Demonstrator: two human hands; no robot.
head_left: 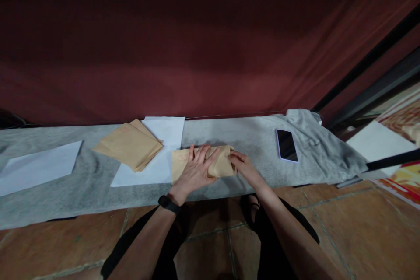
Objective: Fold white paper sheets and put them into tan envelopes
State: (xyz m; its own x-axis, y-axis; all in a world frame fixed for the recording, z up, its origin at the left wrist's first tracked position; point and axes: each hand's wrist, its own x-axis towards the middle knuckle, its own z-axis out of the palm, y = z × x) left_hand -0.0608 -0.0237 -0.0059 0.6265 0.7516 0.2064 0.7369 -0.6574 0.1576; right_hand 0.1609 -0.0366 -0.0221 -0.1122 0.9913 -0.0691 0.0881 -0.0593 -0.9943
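Note:
A brown envelope [179, 164] lies on the grey cloth [82, 183] straight ahead of me. My left hand [196, 169] rests flat on it with the fingers spread, and a black band sits on that wrist. My right hand [242, 164] pinches the envelope's right end, where the paper is bent up. A stack of similar brown envelopes [129, 144] sits to the left, partly on a white sheet [160, 148].
A dark phone [286, 145] lies face up on the cloth to the right. Another white sheet [36, 167] is at far left. A dark red curtain [197, 43] hangs behind. Brown floor tiles [344, 214] run below, with more white paper [377, 142] at right.

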